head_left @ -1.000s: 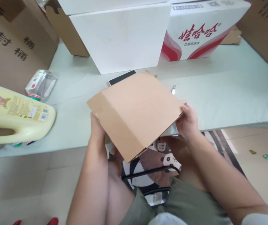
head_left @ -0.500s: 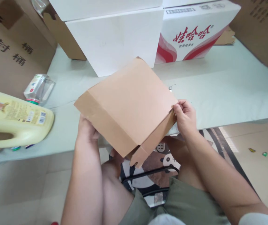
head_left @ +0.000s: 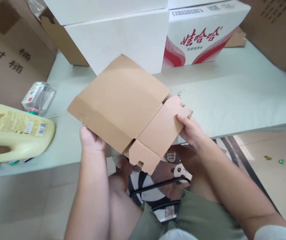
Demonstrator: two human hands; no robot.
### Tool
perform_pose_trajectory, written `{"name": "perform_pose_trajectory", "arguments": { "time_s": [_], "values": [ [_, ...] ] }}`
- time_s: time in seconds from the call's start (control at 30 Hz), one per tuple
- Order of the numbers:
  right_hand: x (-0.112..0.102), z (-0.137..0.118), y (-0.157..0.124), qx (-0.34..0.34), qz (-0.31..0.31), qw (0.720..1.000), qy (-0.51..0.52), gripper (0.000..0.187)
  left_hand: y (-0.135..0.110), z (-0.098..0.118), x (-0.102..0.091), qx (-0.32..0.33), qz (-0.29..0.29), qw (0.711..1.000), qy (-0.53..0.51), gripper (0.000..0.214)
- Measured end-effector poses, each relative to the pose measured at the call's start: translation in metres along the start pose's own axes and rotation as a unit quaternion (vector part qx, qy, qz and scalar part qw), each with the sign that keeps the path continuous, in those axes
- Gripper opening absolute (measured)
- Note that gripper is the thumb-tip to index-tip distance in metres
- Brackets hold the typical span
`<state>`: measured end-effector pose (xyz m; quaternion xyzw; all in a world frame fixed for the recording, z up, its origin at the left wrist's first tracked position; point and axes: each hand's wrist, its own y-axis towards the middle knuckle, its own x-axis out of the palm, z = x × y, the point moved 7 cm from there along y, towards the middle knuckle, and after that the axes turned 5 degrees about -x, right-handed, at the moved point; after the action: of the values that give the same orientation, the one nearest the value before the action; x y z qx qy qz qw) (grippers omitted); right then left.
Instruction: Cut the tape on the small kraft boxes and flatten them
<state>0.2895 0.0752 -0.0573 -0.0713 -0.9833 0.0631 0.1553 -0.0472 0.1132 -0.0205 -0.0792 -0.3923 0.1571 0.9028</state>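
A brown cardboard box (head_left: 123, 100), partly unfolded, is held tilted over the table's front edge. My left hand (head_left: 91, 138) is closed on its lower left side, with the fingertips hidden beneath the cardboard. On the right, my right hand (head_left: 190, 130) pinches a notched side flap (head_left: 161, 125), thumb on top and fingers below. That flap lies spread outward from the main panel. A smaller notched tab (head_left: 144, 156) hangs from the near corner.
White cartons (head_left: 118, 43) and a red-and-white carton (head_left: 200, 40) stand at the back of the table (head_left: 245, 96). At left are a clear bottle (head_left: 39, 96), a yellow jug (head_left: 20, 130) and a large brown carton (head_left: 13, 60). My knees are below the front edge.
The right side flap has swung outward and now shows its broad face. The cardboard has shifted left, and my right hand has moved slightly down and left with the flap.
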Motion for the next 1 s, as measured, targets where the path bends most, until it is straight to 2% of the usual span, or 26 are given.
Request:
{"name": "perform_pose_trajectory", "arguments": {
  "time_s": [0.1, 0.17, 0.23, 0.33, 0.4, 0.5, 0.6, 0.7, 0.8, 0.87, 0.9, 1.0],
  "values": [
    [0.001, 0.001, 0.001, 0.008, 0.026, 0.999, 0.043, 0.065, -0.010, 0.012, 0.009, 0.054, -0.021, 0.998, 0.004, 0.035],
    [-0.001, 0.002, 0.002, 0.003, 0.048, 0.998, 0.047, 0.065, -0.013, 0.010, 0.014, 0.045, -0.049, 0.997, 0.045, 0.032],
    [0.000, 0.004, 0.002, -0.009, 0.051, 0.998, 0.027, 0.064, -0.012, 0.004, 0.010, 0.027, -0.031, 0.995, 0.092, 0.027],
    [0.011, 0.007, -0.005, -0.034, 0.013, 0.999, -0.004, 0.067, -0.007, -0.005, -0.004, 0.026, 0.027, 0.992, 0.122, 0.025],
    [0.020, 0.010, -0.013, -0.042, 0.004, 0.999, -0.008, 0.067, -0.005, -0.008, -0.007, 0.043, 0.028, 0.991, 0.125, 0.024],
    [0.028, 0.012, -0.020, -0.022, 0.023, 0.999, -0.001, 0.061, -0.008, -0.009, -0.008, 0.043, 0.025, 0.992, 0.113, 0.019],
    [0.019, 0.004, -0.022, 0.000, 0.034, 0.999, 0.027, 0.057, -0.013, -0.009, -0.008, -0.001, 0.030, 0.997, 0.073, 0.021],
    [-0.020, -0.016, -0.031, -0.015, 0.050, 0.998, 0.040, 0.057, -0.019, -0.009, -0.008, -0.051, 0.041, 0.996, 0.054, 0.026],
    [-0.089, -0.046, -0.052, -0.077, 0.128, 0.989, -0.005, 0.057, -0.023, -0.009, -0.007, -0.076, 0.060, 0.995, 0.039, 0.022],
    [-0.143, -0.074, -0.074, -0.155, 0.235, 0.957, -0.074, 0.054, -0.024, -0.009, -0.003, -0.080, 0.057, 0.995, 0.035, 0.020],
    [-0.166, -0.086, -0.083, -0.180, 0.269, 0.942, -0.092, 0.053, -0.024, -0.010, -0.001, -0.080, 0.050, 0.995, 0.037, 0.019],
    [-0.216, -0.120, -0.093, -0.235, 0.331, 0.902, -0.151, 0.053, -0.021, -0.012, 0.004, -0.083, 0.038, 0.995, 0.043, 0.020]
  ]
}}
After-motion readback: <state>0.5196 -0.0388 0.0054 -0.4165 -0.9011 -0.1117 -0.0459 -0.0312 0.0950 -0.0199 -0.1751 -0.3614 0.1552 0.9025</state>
